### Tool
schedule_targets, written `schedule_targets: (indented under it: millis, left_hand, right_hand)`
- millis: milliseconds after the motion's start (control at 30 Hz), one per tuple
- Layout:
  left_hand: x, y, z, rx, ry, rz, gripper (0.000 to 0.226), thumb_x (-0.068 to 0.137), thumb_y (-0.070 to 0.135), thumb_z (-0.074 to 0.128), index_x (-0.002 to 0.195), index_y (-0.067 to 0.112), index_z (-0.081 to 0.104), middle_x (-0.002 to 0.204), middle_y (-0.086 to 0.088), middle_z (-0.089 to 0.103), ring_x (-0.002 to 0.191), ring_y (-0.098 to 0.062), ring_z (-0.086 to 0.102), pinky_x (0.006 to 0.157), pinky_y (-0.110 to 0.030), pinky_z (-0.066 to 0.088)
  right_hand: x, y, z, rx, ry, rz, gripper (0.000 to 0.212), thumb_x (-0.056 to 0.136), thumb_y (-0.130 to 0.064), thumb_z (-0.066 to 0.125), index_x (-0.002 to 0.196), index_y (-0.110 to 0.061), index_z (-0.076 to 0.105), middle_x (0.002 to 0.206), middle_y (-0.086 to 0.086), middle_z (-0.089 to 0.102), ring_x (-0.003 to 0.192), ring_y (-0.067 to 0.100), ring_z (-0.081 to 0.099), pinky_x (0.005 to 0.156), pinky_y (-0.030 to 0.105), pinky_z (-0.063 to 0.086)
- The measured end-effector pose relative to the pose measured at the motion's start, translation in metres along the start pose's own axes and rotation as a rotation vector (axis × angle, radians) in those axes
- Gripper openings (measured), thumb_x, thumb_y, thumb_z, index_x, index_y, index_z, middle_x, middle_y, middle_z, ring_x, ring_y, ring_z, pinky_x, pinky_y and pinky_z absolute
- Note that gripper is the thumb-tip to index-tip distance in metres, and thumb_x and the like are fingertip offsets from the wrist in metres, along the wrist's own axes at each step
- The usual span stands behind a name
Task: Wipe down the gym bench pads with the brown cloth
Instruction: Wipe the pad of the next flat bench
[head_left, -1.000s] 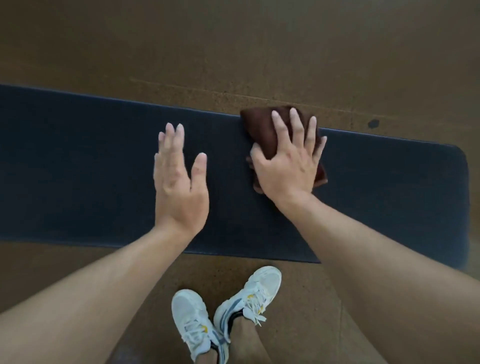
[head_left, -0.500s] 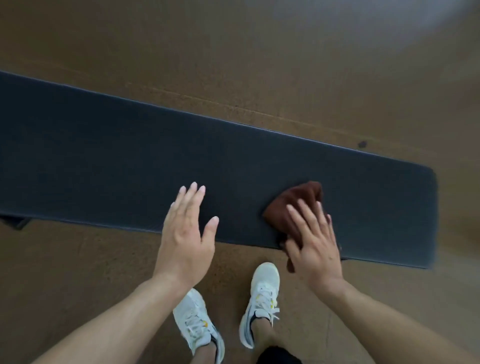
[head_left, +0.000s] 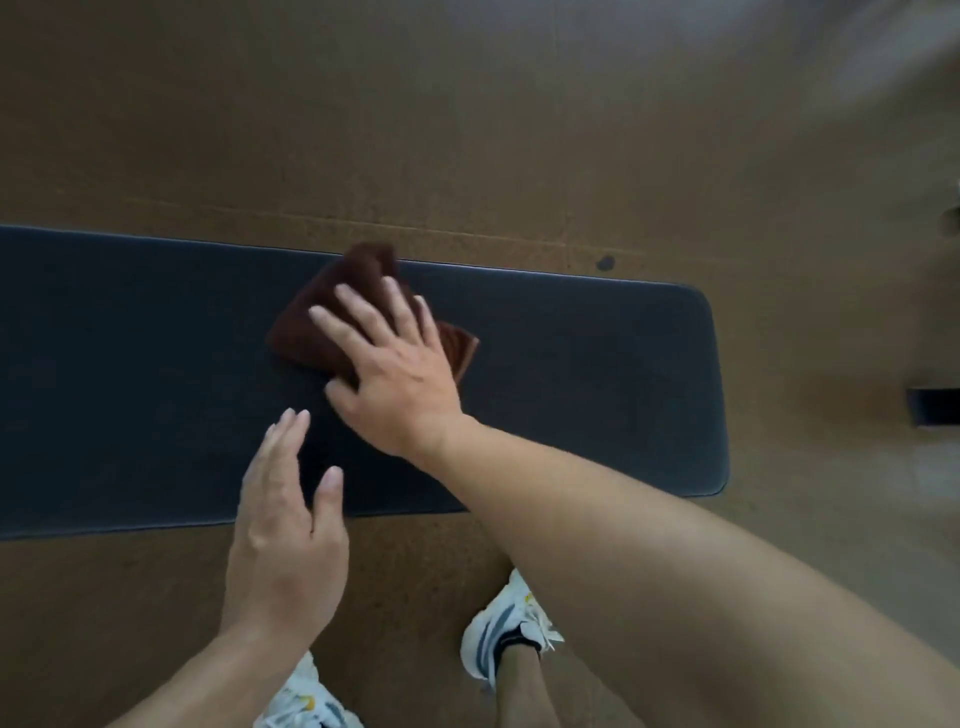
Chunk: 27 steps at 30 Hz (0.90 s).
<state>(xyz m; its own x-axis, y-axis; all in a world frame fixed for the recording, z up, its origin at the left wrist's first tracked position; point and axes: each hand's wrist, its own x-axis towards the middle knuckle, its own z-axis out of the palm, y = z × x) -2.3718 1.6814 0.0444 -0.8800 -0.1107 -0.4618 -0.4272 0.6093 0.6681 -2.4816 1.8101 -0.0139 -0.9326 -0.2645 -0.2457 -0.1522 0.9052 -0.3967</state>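
A long dark bench pad (head_left: 571, 374) is seen from above, stretched across the view over a brown floor (head_left: 467, 130), and its rounded end lies well to the right of both hands. The brown cloth (head_left: 332, 317) is pressed flat onto this surface by the right hand (head_left: 395, 374), whose fingers (head_left: 363, 312) are held straight and spread over the fabric, nothing being gripped or pinched. The cloth is crumpled; part of it sticks out beyond the fingertips to the far edge of the pad, and a corner shows just to the right of the hand. The left hand (head_left: 285, 535) is placed nearer to the person and to the left of the right hand, apart from the cloth. Its fingers are straight and close together, its thumb is held out to the side, and nothing is held by it. Its fingertips lie over the near part of the pad while its palm lies over the near edge and the floor; whether the surface is touched cannot be told. Below the hands, two white shoes (head_left: 509, 634) with dark stripes are seen on the floor, the left one cut off by the bottom edge. A small dark spot (head_left: 605, 263) is seen on the floor beyond the far edge of the pad.
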Motion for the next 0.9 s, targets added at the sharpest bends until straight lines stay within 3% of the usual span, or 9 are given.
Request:
schedule_targets:
  millis: [67,133,367,533,667,733,800,867,900]
  left_hand:
    - [0.001,0.013,0.013,0.034,0.004,-0.012,0.056,0.105,0.027,0.046,0.159,0.029,0.029,0.165,0.014,0.025,0.152,-0.004,0.018,0.122,-0.031,0.016]
    - [0.001,0.029,0.029,0.053,-0.019,-0.001,0.055,0.105,0.026,0.047,0.158,0.025,0.032,0.165,0.011,0.027,0.152,-0.006,0.019,0.123,-0.032,0.017]
    - [-0.008,0.104,0.116,0.015,-0.131,0.051,0.054,0.104,0.028,0.05,0.156,0.027,0.035,0.162,0.012,0.032,0.151,-0.004,0.022,0.125,-0.034,0.02]
    - [-0.03,0.145,0.17,0.006,-0.205,0.067,0.047,0.103,0.028,0.053,0.149,0.028,0.044,0.144,0.018,0.046,0.14,-0.003,0.037,0.119,-0.032,0.031]
    - [-0.045,0.155,0.185,-0.106,-0.379,-0.054,0.023,0.101,0.025,0.059,0.12,0.037,0.063,0.115,0.022,0.066,0.108,0.007,0.06,0.097,-0.023,0.051]
    - [-0.048,0.158,0.182,-0.167,-0.442,-0.142,0.02,0.099,0.034,0.062,0.119,0.038,0.064,0.112,0.019,0.069,0.107,0.005,0.062,0.087,-0.015,0.049]
    - [-0.05,0.163,0.175,-0.274,-0.566,-0.221,0.042,0.088,0.06,0.067,0.124,0.04,0.063,0.116,0.018,0.07,0.112,0.003,0.063,0.091,-0.016,0.046]
    - [-0.056,0.167,0.17,-0.391,-0.709,-0.258,0.072,0.068,0.078,0.07,0.13,0.043,0.06,0.123,0.021,0.07,0.117,0.001,0.064,0.103,-0.027,0.047]
    - [-0.061,0.17,0.168,-0.428,-0.75,-0.251,0.08,0.062,0.075,0.074,0.133,0.044,0.058,0.127,0.022,0.069,0.119,0.001,0.063,0.106,-0.03,0.048]
  right_hand:
    - [-0.005,0.031,-0.013,-0.057,-0.111,-0.263,0.069,0.098,-0.042,0.055,0.162,-0.037,0.03,0.174,-0.006,0.019,0.162,0.028,-0.002,0.13,0.051,-0.004]
    - [-0.012,0.079,-0.034,-0.052,-0.11,-0.251,0.069,0.098,-0.038,0.055,0.162,-0.037,0.03,0.174,-0.008,0.018,0.162,0.025,-0.002,0.131,0.049,-0.004]
    - [-0.141,0.272,-0.099,0.179,0.183,0.642,0.07,0.097,-0.031,0.053,0.161,-0.042,0.028,0.174,-0.017,0.011,0.161,0.02,0.001,0.131,0.049,0.011]
    - [-0.245,0.23,-0.057,0.257,0.242,0.763,0.082,0.091,-0.019,0.064,0.161,-0.041,0.029,0.172,-0.018,0.014,0.157,0.022,0.021,0.114,0.045,0.042]
    - [-0.277,0.188,-0.047,0.352,0.164,0.785,0.081,0.092,-0.015,0.066,0.161,-0.04,0.031,0.171,-0.022,0.011,0.158,0.021,0.018,0.121,0.042,0.033]
    - [-0.278,0.167,-0.074,0.583,0.192,0.894,0.067,0.098,-0.013,0.056,0.155,-0.044,0.038,0.165,-0.028,0.024,0.151,0.001,0.027,0.124,0.036,0.034]
    - [-0.272,0.151,-0.106,0.94,0.279,1.031,0.053,0.104,-0.012,0.047,0.145,-0.045,0.049,0.146,-0.028,0.054,0.122,-0.015,0.054,0.099,0.017,0.049]
    - [-0.266,0.141,-0.128,1.411,0.34,1.217,0.037,0.106,-0.017,0.046,0.137,-0.027,0.064,0.117,-0.011,0.075,0.089,-0.004,0.073,0.071,0.016,0.055]
    - [-0.263,0.138,-0.136,1.646,0.352,1.286,0.034,0.106,-0.022,0.047,0.131,-0.015,0.069,0.11,0.002,0.079,0.086,0.009,0.077,0.069,0.023,0.058]
